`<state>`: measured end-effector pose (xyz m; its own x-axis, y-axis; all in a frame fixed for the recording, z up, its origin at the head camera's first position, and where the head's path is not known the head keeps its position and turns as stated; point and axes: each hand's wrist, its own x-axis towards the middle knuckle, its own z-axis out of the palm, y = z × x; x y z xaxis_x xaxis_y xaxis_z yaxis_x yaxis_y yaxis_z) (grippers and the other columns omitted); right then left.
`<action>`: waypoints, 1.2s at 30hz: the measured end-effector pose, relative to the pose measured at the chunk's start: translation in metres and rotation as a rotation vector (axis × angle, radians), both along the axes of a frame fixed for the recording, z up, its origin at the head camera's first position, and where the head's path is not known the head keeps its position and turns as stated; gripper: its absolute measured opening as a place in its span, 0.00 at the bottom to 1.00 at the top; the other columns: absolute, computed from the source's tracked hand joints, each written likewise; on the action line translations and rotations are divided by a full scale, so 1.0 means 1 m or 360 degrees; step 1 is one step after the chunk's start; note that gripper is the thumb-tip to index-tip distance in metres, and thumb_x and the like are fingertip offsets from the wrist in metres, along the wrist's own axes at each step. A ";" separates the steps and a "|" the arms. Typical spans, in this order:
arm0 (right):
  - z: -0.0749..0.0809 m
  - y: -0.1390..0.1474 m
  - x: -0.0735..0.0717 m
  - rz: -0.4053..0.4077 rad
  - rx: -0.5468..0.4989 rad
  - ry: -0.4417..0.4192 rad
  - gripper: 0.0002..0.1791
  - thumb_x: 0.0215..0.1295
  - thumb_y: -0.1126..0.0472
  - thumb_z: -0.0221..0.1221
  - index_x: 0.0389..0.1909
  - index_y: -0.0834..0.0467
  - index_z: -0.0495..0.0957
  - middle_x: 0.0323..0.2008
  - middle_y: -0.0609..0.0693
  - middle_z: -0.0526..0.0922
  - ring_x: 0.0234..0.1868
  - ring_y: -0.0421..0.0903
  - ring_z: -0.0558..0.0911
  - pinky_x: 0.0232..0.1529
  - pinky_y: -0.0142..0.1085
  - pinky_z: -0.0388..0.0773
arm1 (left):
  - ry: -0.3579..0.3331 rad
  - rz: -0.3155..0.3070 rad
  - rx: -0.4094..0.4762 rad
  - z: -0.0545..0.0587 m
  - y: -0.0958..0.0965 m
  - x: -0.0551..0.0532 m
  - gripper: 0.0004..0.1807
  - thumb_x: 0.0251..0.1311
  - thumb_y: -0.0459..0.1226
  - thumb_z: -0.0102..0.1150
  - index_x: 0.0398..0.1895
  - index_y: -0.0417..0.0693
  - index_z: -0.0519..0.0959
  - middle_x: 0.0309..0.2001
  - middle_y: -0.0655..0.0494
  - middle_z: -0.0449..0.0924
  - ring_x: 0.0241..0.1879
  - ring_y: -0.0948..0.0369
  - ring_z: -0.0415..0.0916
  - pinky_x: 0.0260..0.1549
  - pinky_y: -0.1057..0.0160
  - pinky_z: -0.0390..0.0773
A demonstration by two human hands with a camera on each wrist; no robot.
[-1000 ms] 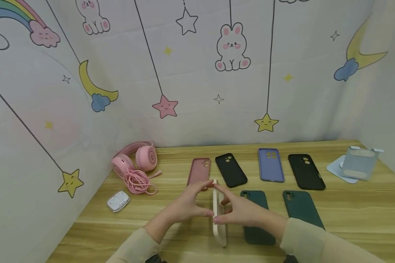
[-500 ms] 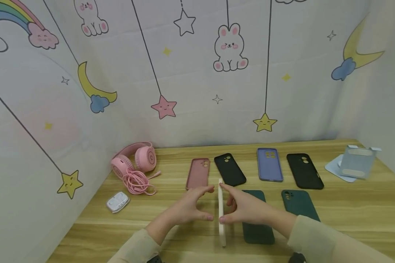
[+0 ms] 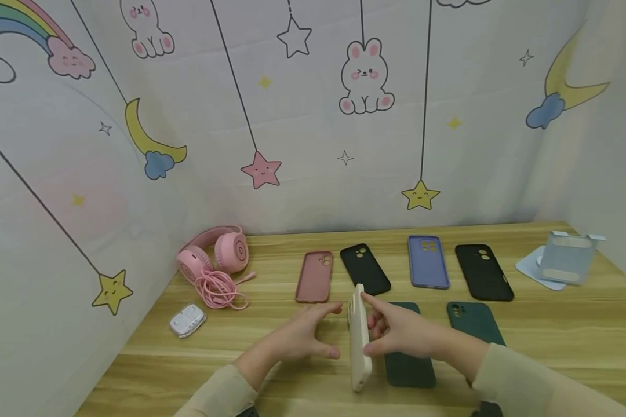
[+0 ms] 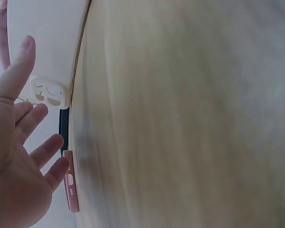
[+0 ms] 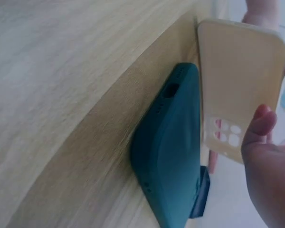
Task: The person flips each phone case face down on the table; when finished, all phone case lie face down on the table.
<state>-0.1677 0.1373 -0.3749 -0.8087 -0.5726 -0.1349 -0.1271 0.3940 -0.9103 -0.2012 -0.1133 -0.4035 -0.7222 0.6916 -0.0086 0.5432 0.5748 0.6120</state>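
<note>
At lower centre I see the cream phone case (image 3: pixel 359 339) upright, pinched by my right hand (image 3: pixel 404 333); my left hand (image 3: pixel 297 333) is released, just beside it.

A cream phone case (image 3: pixel 359 339) is being held up on its long edge on the wooden table (image 3: pixel 553 330), so it is standing tall and thin, leaning a little to the left. It is soft-looking and pale, with rounded corners. Small camera holes are being shown near its far end (image 5: pixel 223 133). It is being pinched by the right hand (image 3: pixel 401 333), with a finger at its top and the thumb lower on its side. The left hand (image 3: pixel 297 336) is being kept just beside it, fingers spread, not touching. A dark green case (image 3: pixel 408 347) is lying flat right next to it.
</note>
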 end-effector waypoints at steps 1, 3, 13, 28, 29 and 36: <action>0.000 0.001 0.000 -0.0005 -0.0011 -0.0017 0.57 0.51 0.57 0.70 0.72 0.64 0.42 0.41 0.53 0.70 0.39 0.46 0.74 0.36 0.34 0.74 | -0.0001 0.0000 -0.0001 0.000 0.000 0.000 0.47 0.47 0.50 0.70 0.70 0.47 0.59 0.63 0.56 0.66 0.62 0.56 0.60 0.60 0.51 0.59; -0.001 0.004 0.001 -0.0009 -0.0033 -0.0042 0.57 0.51 0.58 0.70 0.72 0.65 0.41 0.41 0.53 0.70 0.39 0.47 0.74 0.36 0.35 0.74 | 0.0016 0.0001 -0.0015 -0.001 0.000 0.000 0.47 0.47 0.51 0.70 0.70 0.48 0.59 0.63 0.56 0.66 0.63 0.56 0.60 0.61 0.50 0.59; -0.004 0.012 0.001 0.0006 -0.0123 -0.0178 0.57 0.52 0.61 0.69 0.72 0.66 0.39 0.41 0.57 0.69 0.38 0.48 0.72 0.37 0.35 0.74 | 0.0015 0.0023 -0.0075 0.000 -0.004 0.002 0.47 0.48 0.51 0.69 0.70 0.46 0.59 0.65 0.54 0.65 0.64 0.54 0.59 0.61 0.48 0.57; -0.018 0.008 0.002 0.0026 -0.0178 -0.0226 0.57 0.52 0.63 0.68 0.72 0.66 0.36 0.41 0.56 0.69 0.37 0.47 0.73 0.35 0.34 0.74 | 0.0023 0.0041 -0.0129 0.000 -0.007 0.002 0.48 0.47 0.51 0.69 0.70 0.47 0.58 0.66 0.52 0.63 0.66 0.54 0.58 0.63 0.45 0.50; -0.019 0.007 0.002 0.0022 -0.0168 -0.0217 0.57 0.52 0.63 0.68 0.72 0.66 0.37 0.41 0.56 0.69 0.37 0.47 0.73 0.34 0.34 0.74 | 0.0033 0.0038 -0.0133 0.000 -0.007 0.002 0.48 0.46 0.51 0.70 0.70 0.47 0.58 0.66 0.52 0.63 0.66 0.54 0.58 0.63 0.45 0.50; -0.023 -0.004 0.002 0.0024 -0.0138 -0.0212 0.57 0.52 0.62 0.68 0.73 0.64 0.37 0.40 0.55 0.70 0.36 0.46 0.73 0.32 0.34 0.72 | 0.0086 0.0042 -0.0179 0.002 -0.013 0.001 0.48 0.46 0.52 0.70 0.70 0.47 0.59 0.67 0.52 0.61 0.66 0.52 0.56 0.63 0.45 0.52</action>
